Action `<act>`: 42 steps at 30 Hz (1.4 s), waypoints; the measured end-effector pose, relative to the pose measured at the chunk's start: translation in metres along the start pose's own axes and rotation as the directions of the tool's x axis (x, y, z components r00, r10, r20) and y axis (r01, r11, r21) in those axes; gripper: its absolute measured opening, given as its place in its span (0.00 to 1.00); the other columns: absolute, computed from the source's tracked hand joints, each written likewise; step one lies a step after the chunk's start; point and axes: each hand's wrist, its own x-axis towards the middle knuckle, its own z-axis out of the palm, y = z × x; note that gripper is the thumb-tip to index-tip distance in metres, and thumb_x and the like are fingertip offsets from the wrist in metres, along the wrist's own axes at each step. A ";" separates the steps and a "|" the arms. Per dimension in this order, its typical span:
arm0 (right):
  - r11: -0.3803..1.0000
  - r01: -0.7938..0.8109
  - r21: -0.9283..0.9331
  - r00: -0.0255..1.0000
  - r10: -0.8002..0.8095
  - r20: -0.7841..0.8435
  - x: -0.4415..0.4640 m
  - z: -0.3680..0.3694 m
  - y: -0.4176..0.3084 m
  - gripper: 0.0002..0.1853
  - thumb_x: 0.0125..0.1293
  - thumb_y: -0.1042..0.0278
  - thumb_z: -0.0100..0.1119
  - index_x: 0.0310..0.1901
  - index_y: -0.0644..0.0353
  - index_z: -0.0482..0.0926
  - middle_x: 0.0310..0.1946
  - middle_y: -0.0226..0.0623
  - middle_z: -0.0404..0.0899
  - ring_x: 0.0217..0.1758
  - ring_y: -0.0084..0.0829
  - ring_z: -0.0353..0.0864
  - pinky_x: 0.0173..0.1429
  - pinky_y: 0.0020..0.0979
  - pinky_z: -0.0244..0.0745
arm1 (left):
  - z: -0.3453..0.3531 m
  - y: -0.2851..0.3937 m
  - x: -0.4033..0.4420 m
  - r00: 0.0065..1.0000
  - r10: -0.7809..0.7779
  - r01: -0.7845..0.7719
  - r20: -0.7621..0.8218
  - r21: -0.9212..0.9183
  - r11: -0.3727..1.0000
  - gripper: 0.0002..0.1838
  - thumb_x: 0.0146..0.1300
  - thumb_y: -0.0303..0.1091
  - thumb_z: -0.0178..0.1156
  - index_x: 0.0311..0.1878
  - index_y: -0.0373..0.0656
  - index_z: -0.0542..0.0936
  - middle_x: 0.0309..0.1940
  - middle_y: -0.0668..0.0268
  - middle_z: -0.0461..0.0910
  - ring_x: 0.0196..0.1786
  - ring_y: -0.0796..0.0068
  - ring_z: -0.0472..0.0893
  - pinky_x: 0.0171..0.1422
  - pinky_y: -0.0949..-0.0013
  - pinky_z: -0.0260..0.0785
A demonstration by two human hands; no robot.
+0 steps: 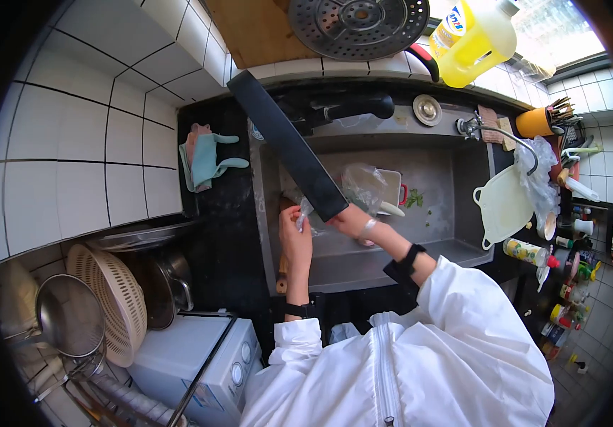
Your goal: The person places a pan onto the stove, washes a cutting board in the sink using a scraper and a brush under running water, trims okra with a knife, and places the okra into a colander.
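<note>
In the head view, the slanted label on your yellow jug [472,43] carries lettering too small to read surely; your left hand [296,238] pinches clear film [305,211] between its fingertips, just beside the near end of the black bar [289,146], which slants over the sink [431,249]. Your right hand [353,219] meets that end, its fingers partly hidden, so you cannot tell whether its grip is closed. The sink holds a clear bag [361,186], a red-handled white tray [390,182] and green leaves [414,198], while the orange holder [533,123] contains chopsticks [561,108].
</note>
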 end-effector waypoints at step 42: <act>0.795 -0.059 -0.604 0.995 -0.006 -0.104 0.101 0.101 0.113 0.16 0.52 0.64 0.61 0.44 0.55 0.82 0.44 0.40 0.82 0.52 0.39 0.80 0.54 0.42 0.73 | 0.025 -0.040 -0.007 0.961 -0.043 -0.218 0.273 0.844 0.490 0.12 0.61 0.33 0.53 0.42 0.41 0.83 0.56 0.60 0.70 0.59 0.62 0.66 0.59 0.64 0.59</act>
